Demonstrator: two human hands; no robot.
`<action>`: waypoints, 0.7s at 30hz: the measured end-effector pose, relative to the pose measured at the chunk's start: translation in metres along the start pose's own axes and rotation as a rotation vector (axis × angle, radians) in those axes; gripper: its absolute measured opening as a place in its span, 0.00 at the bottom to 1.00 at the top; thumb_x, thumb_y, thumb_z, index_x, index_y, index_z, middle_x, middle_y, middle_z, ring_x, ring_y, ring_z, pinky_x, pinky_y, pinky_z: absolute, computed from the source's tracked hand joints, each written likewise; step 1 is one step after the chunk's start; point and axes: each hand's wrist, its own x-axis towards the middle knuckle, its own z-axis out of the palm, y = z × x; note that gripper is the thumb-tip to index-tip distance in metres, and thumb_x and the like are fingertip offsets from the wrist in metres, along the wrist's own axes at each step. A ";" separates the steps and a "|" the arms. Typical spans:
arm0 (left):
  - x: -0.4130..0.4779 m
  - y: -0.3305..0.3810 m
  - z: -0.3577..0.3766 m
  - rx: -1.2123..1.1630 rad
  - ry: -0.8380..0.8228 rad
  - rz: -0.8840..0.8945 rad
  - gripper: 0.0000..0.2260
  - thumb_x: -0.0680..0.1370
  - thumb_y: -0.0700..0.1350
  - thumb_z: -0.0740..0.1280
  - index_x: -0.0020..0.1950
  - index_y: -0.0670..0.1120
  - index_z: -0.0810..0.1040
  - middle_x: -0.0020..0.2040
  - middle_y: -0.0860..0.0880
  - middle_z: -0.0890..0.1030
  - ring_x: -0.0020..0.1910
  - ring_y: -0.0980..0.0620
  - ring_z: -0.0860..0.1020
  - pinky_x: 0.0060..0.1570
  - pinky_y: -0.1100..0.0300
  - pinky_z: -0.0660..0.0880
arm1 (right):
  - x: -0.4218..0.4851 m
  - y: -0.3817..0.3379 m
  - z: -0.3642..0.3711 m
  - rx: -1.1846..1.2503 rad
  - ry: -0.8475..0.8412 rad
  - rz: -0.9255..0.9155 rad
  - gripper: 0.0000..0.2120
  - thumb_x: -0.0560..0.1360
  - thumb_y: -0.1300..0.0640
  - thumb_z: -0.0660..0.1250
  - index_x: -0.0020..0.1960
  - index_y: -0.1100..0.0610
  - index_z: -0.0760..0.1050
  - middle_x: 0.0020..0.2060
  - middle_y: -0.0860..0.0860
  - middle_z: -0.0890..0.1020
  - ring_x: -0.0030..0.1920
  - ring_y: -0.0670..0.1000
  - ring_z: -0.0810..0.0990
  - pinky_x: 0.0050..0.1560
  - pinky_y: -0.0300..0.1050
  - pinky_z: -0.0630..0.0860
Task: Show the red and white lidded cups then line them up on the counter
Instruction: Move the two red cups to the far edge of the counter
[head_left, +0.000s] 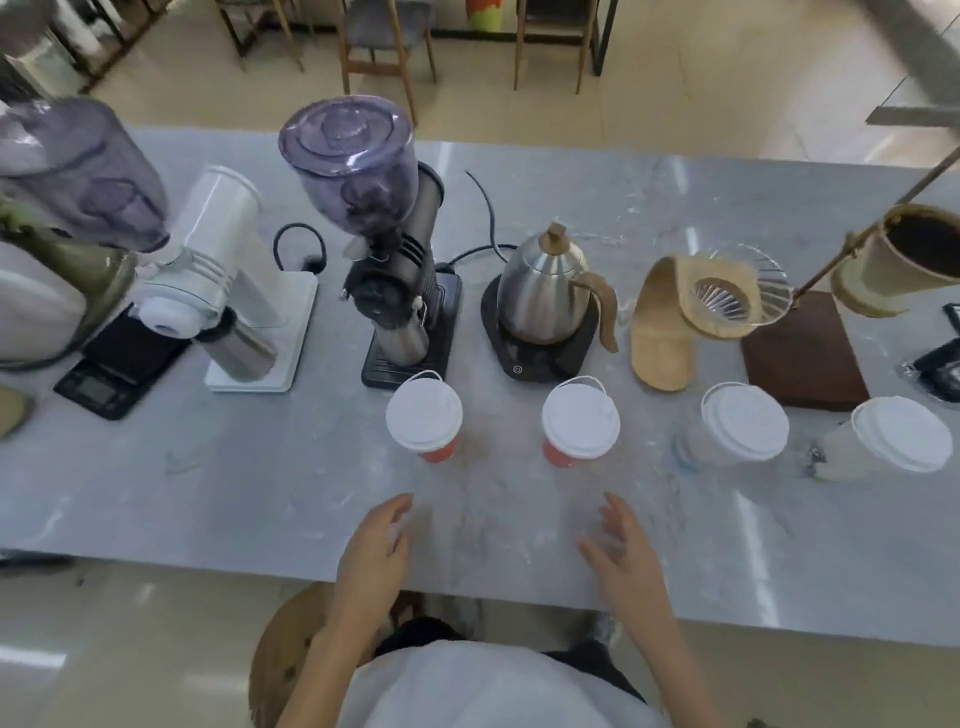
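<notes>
Grey marble bench (260, 493) carries 4 lidded cups in a row beyond both hands. The left hand (375, 545) hovers with fingers loosely spread, holding nothing, and the left red cup (426, 418) stands just ahead of it. The right hand (626, 553) is likewise spread and empty, the right red cup (579, 423) just ahead. Farther to its right stand 2 white cups (743, 423) (901, 434), blurred, their bodies hard to make out. White lids hide most of each red body.

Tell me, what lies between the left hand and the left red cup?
Nothing: in the head view only bare counter separates the open left hand from the left red cup.
</notes>
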 end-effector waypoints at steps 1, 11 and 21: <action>0.003 0.000 -0.006 -0.063 0.022 -0.025 0.20 0.80 0.39 0.64 0.71 0.53 0.70 0.69 0.51 0.75 0.66 0.50 0.73 0.67 0.50 0.70 | 0.006 -0.004 0.002 0.039 0.028 0.000 0.35 0.73 0.62 0.73 0.75 0.52 0.61 0.65 0.54 0.73 0.64 0.53 0.73 0.62 0.48 0.70; 0.074 0.040 -0.021 -0.303 -0.057 0.133 0.52 0.65 0.49 0.80 0.74 0.71 0.46 0.70 0.71 0.63 0.68 0.73 0.62 0.65 0.70 0.64 | 0.071 -0.055 0.009 0.277 0.001 -0.086 0.55 0.62 0.56 0.78 0.78 0.44 0.47 0.75 0.48 0.63 0.73 0.54 0.65 0.69 0.59 0.69; 0.070 0.098 -0.025 -0.480 -0.070 0.188 0.36 0.63 0.54 0.80 0.66 0.68 0.67 0.64 0.63 0.74 0.64 0.57 0.74 0.60 0.55 0.76 | 0.063 -0.100 -0.037 0.433 -0.074 -0.076 0.41 0.62 0.42 0.79 0.70 0.44 0.64 0.64 0.47 0.78 0.61 0.49 0.79 0.58 0.49 0.77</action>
